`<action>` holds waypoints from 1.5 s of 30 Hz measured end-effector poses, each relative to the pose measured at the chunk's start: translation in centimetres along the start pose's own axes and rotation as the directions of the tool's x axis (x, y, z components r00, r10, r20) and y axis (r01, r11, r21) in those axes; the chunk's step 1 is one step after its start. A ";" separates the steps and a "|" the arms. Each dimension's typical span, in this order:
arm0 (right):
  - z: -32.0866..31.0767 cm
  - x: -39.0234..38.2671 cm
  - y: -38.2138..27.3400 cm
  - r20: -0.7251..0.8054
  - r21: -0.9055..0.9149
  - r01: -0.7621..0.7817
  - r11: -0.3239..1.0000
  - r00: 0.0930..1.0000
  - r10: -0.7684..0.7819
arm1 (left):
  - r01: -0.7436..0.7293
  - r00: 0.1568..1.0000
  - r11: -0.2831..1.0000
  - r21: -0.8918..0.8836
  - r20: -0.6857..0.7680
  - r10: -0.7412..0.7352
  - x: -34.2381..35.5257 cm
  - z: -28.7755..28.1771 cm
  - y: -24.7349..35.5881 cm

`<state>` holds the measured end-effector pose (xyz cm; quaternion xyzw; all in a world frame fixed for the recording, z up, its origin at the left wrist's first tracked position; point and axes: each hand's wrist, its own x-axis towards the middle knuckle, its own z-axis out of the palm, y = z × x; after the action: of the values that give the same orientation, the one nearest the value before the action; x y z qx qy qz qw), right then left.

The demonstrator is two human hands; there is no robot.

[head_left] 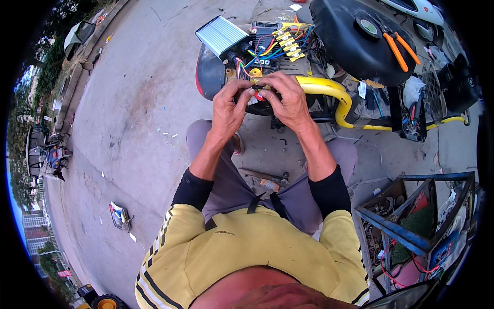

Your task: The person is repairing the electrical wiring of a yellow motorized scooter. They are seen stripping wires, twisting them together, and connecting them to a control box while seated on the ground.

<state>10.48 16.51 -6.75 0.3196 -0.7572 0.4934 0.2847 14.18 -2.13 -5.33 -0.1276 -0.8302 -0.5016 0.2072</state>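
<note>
My left hand (231, 103) and my right hand (285, 100) meet at a small black part (257, 87) among coloured wires, both pinched on it, with a red piece (260, 96) just below. Above them, a bundle of coloured wires (239, 69) runs to a finned silver controller (222, 36). A yellow terminal block (288, 44) sits to its right, beside a dark finned box (265, 32). A yellow tube frame (337, 95) of the vehicle runs rightward from beside my right hand. The exact shape of the held part is mostly hidden by my fingers.
A black seat (345, 41) carries orange-handled pliers (399, 51) and a tape roll (368, 26). A hammer (262, 175) lies between my legs. A metal-frame bin (375, 216) stands at lower right, a small tray (119, 216) on the ground left, and a parked vehicle (49, 154) farther left.
</note>
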 end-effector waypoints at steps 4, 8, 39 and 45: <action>0.0 0.1 -0.2 -0.021 -0.018 0.033 0.999 0.999 -0.033 | -0.013 1.000 1.000 0.020 0.017 0.013 0.1 -0.1 0.3; 0.6 0.0 0.3 -0.038 -0.075 0.071 0.995 0.997 -0.074 | -0.018 1.000 0.999 0.047 0.027 0.017 0.2 -0.2 0.5; -0.3 0.1 0.0 0.002 0.222 -0.106 0.969 0.994 0.108 | 0.161 0.985 0.965 -0.205 0.099 -0.143 -0.2 -0.5 -1.4; -0.5 -0.3 0.0 -0.002 0.225 -0.110 0.968 0.994 0.113 | 0.133 0.990 0.939 -0.316 0.080 -0.114 -0.4 -0.3 -1.7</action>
<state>10.75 17.02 -6.81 0.3028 -0.7112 0.5934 0.2242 13.90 -3.15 -6.74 -0.1222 -0.7500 -0.6376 0.1267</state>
